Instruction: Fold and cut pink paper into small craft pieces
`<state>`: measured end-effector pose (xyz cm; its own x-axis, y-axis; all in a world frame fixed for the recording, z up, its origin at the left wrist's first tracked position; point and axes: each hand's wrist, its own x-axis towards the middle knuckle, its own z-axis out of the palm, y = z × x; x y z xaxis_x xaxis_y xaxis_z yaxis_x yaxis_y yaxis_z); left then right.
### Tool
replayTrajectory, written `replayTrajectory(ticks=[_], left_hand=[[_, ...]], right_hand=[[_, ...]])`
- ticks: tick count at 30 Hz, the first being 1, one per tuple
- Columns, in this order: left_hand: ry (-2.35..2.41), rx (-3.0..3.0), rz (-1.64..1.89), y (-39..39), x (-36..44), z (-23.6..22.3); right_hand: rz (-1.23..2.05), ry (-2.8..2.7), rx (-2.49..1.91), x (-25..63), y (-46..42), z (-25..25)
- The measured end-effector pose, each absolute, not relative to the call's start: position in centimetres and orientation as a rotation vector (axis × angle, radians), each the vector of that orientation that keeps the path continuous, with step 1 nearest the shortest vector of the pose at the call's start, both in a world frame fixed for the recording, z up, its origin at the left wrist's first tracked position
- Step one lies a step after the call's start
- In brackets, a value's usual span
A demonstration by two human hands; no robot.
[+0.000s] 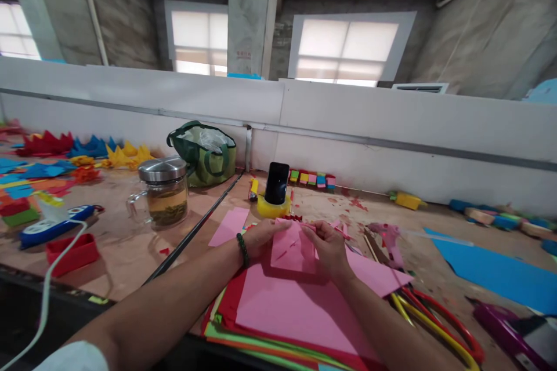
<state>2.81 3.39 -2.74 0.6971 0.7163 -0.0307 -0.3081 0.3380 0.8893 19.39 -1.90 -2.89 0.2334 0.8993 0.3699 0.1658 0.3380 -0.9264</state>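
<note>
A small pink piece of paper [292, 252] with crease or slit marks is held up between both hands. My left hand [263, 236] grips its left edge, a dark beaded bracelet round the wrist. Thumb and fingers of my right hand [328, 246] pinch its upper right edge. Below them lies a larger pink sheet [278, 301], on top of a stack of red, green and orange sheets [243, 336]. Another pink piece [230, 226] rests left of my left hand.
A phone [277, 182] leans on a yellow tape roll [273, 206] beyond my hands. Scissors [439, 324], a pink glue gun [391, 243] and a blue sheet [500, 269] lie right. A glass tea jug [166, 200], green bag [209, 156] and blue power strip [56, 225] stand left.
</note>
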Motion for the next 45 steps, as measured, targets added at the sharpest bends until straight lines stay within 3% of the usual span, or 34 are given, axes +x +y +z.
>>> replayTrajectory(ticks=[14, 20, 32, 37, 45], left_hand=[[0.554, 0.955, 0.866, 5.1, 2.0, -3.0], [0.599, 0.996, 0.865, 4.9, 1.9, -3.0], [0.498, 1.068, 0.937, 3.8, 1.4, -1.0], [0.291, 1.208, 0.734, 4.2, 0.5, -1.2], [0.474, 1.471, 0.747, 3.6, 0.8, -1.2]], right_hand=[[0.606, -1.748, -1.162, 20.4, -2.5, -3.2], [0.839, -1.663, -1.142, 19.0, -3.9, -2.6], [0.798, -1.447, -1.122, 20.2, -2.3, -2.4], [0.859, -1.341, -1.121, 20.3, -2.2, -2.2], [0.986, -1.317, -1.117, 20.1, -2.6, -2.1]])
